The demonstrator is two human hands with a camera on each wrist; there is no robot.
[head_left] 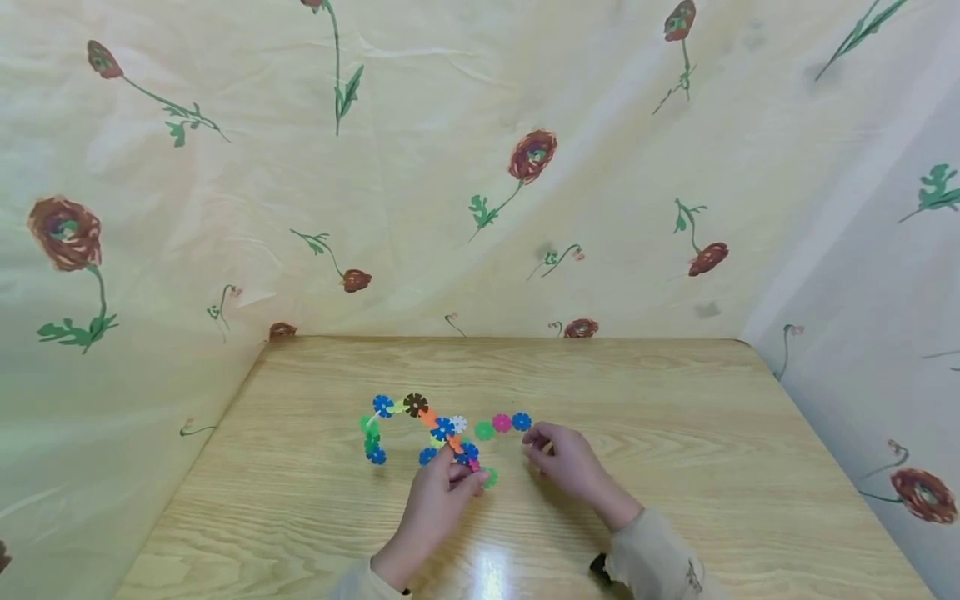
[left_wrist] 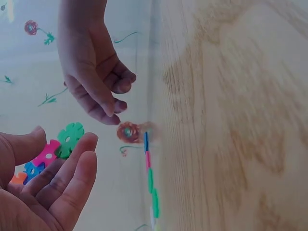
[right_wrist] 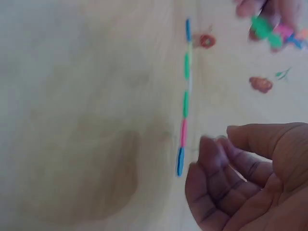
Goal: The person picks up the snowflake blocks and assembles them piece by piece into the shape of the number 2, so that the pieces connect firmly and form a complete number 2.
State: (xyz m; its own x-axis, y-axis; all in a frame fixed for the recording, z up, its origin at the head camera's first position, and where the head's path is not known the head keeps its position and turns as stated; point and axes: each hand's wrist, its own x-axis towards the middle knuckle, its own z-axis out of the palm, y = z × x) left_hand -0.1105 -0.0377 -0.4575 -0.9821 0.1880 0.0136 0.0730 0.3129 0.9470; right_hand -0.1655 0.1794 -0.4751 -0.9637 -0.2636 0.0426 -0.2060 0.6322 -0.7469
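Note:
My left hand [head_left: 435, 500] grips one end of a chain of interlocking plastic snowflake discs [head_left: 443, 429]. Green, pink, blue and orange discs of that chain stick out between thumb and fingers; the green disc [left_wrist: 70, 138] at its end shows in the left wrist view. From the hand, the chain bends away leftward past a brown disc [head_left: 416, 405] to green and blue ones. A flat row of discs lies on the table, with a pink disc [head_left: 502, 422] next to a blue disc [head_left: 522, 421] at its right end. Beside that blue disc, my right hand [head_left: 566, 462] hovers loosely curled, holding nothing.
The wooden table [head_left: 675, 400] is backed by a flower-printed cloth [head_left: 420, 192], which also covers both sides. A small black object [head_left: 600, 568] shows by the right sleeve [head_left: 660, 554].

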